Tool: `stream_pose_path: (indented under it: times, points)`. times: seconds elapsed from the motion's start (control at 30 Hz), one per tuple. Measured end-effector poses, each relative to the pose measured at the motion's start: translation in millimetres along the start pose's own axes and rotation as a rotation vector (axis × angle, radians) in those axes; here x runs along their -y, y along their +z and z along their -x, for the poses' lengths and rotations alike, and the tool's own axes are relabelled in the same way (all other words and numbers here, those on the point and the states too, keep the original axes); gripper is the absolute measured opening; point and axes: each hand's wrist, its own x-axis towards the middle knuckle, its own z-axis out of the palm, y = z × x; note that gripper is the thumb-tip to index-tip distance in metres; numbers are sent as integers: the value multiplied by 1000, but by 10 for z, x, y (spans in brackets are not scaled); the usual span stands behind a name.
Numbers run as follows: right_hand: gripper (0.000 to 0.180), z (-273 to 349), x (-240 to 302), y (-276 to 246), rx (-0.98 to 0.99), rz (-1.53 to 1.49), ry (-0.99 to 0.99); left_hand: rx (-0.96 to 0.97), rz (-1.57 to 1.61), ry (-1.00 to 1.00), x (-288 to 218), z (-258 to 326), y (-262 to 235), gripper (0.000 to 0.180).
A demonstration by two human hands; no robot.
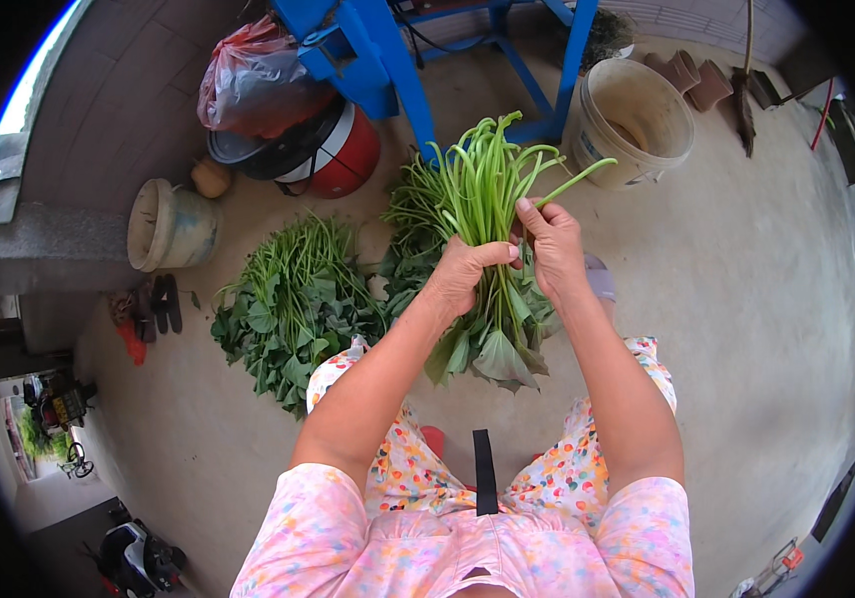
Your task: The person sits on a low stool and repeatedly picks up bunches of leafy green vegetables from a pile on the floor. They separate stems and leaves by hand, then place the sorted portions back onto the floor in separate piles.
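Observation:
A thick bunch of leafy green stems [485, 194] is gripped round its middle by my left hand [467, 271], closed with the thumb across the front. The pale stem ends fan out on the far side, and broad leaves hang toward me. At the bunch's right edge my right hand [555, 249] pinches a single green stem [587, 173] between thumb and fingers; that stem slants out to the far right. Some of my right fingers are hidden behind the stems. On the floor to the left lies a heap of similar greens [293, 309], with more greens [415, 214] behind the bunch.
A blue metal frame [387, 60] stands ahead. Right of it is a whitish bucket [637, 120]. A red and black bucket [347, 149] carries a plastic bag [258, 85]. Farther left stands a worn pale bucket [173, 224], near dark slippers [165, 303]. Clay pots [691, 80] line the wall.

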Motion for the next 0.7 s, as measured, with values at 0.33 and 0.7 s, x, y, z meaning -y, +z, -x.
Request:
stream_pose_path:
  times: [0.33, 0.7]
  points:
    - [23, -140, 229, -435, -245, -49, -129, -110, -22, -7, -271, -92, -349, 22]
    - [20, 26, 824, -1127, -229, -421, -340, -273, -212, 213, -523, 71, -856, 19]
